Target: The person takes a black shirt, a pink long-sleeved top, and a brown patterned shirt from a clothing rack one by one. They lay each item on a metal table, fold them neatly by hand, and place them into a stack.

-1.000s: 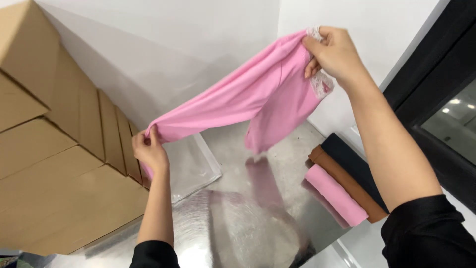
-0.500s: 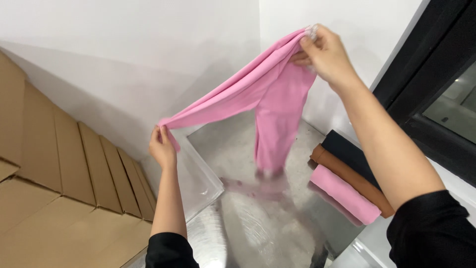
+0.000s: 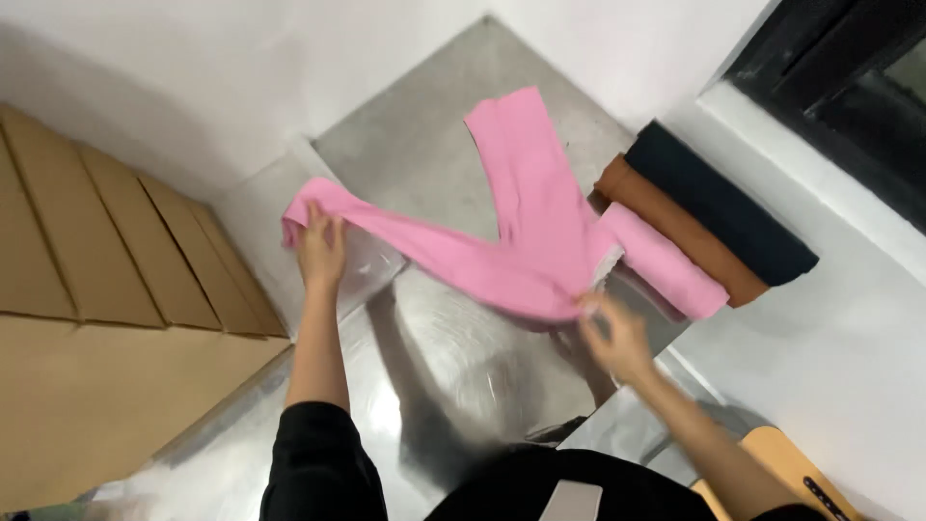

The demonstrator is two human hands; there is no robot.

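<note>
A pink pair of leggings (image 3: 521, 232) lies spread over a shiny metal table (image 3: 444, 367). One leg stretches left and the other points away toward the wall. My left hand (image 3: 320, 243) grips the cuff end of the left leg, just above the table's left side. My right hand (image 3: 613, 333) is at the waistband end near the table's right side, fingers pinched on the fabric's edge, blurred by motion.
Folded garments lie in a row at the right: pink (image 3: 666, 265), brown (image 3: 675, 227) and dark navy (image 3: 723, 203). Flattened cardboard boxes (image 3: 106, 318) lean at the left. A clear plastic bin (image 3: 280, 232) sits by my left hand. A dark window frame (image 3: 839, 87) is at top right.
Both hands came down, bringing the leggings from held up in the air to spread flat over the table. My right hand dropped from high right to the table's near right.
</note>
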